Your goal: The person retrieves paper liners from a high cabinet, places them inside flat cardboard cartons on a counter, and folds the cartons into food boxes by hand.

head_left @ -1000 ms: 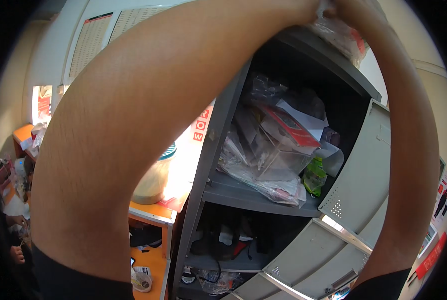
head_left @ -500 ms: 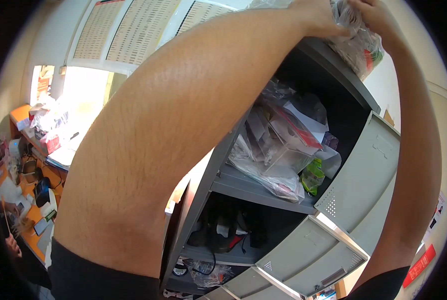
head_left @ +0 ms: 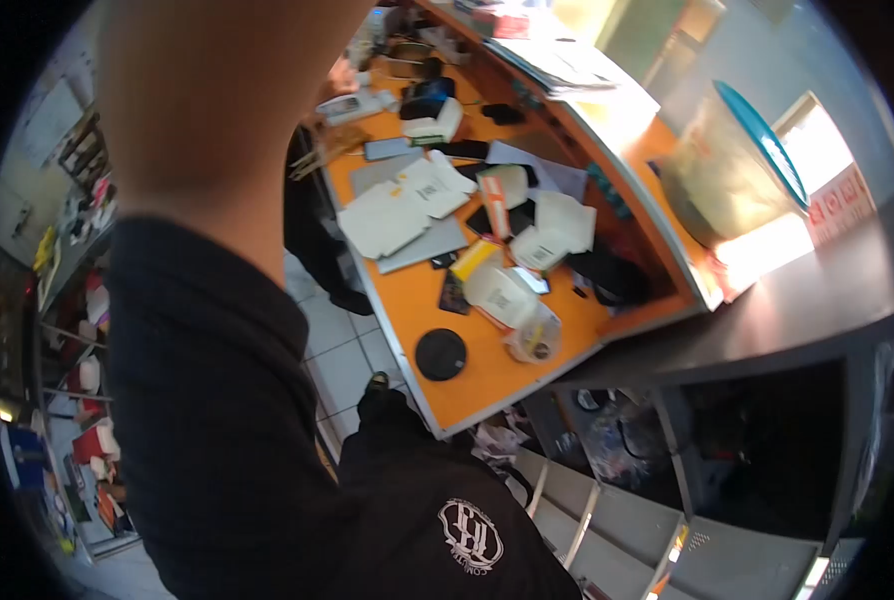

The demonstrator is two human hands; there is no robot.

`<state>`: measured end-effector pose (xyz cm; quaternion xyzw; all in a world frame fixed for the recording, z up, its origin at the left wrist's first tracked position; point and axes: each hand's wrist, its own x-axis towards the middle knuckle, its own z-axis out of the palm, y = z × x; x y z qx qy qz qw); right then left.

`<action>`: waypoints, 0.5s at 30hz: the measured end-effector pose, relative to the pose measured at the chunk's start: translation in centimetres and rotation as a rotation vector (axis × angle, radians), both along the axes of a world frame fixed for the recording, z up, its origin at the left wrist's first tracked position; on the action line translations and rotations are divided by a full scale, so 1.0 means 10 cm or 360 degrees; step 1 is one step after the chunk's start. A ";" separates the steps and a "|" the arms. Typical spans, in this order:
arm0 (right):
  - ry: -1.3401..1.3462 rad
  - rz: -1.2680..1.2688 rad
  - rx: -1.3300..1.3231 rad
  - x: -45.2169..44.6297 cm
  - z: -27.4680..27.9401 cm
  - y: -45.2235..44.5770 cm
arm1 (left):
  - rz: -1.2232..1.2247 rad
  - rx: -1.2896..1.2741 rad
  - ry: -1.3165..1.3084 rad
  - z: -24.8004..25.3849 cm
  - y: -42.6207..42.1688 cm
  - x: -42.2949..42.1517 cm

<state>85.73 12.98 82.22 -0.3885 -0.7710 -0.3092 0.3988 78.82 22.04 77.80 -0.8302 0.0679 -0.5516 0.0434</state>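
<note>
Since both hands are out of frame, their grip cannot be told; below the table (head_left: 484, 392), lower centre, the logo (head_left: 472, 537) on a black shirt (head_left: 237, 450) partly reads "COM".

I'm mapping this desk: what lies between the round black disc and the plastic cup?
In the head view, only bare orange desktop separates the disc and the cup.

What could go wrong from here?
The clear cup stands near the edge of the cluttered desk, so a bump might knock it off. The open cabinet doors could be walked into. With both hands out of view, anything they touch might slip unseen.
</note>
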 end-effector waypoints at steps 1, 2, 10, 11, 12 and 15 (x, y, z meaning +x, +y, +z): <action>0.0070 0.0105 -0.0056 -0.13 -0.21 0.12 | 0.0045 -0.0051 0.0042 -0.16 -0.01 -0.23; 0.0130 0.0207 -0.0127 -0.31 -0.40 0.26 | 0.0091 -0.0107 0.0073 -0.28 0.00 -0.51; 0.0659 0.0782 -0.0893 -1.64 -1.88 1.25 | 0.0563 -0.0928 -0.0024 -2.01 0.03 -2.66; 0.0652 0.0710 -0.1077 -1.76 -2.08 1.33 | 0.0645 -0.1097 -0.0090 -2.44 0.06 -2.91; 0.0034 -0.0004 -0.1220 -1.87 -2.18 1.25 | 0.0737 -0.1288 -0.0158 -2.95 0.10 -3.15; -0.0550 0.0430 -0.1327 -2.06 -3.04 1.77 | 0.1378 -0.1735 -0.0333 -5.11 0.39 -3.80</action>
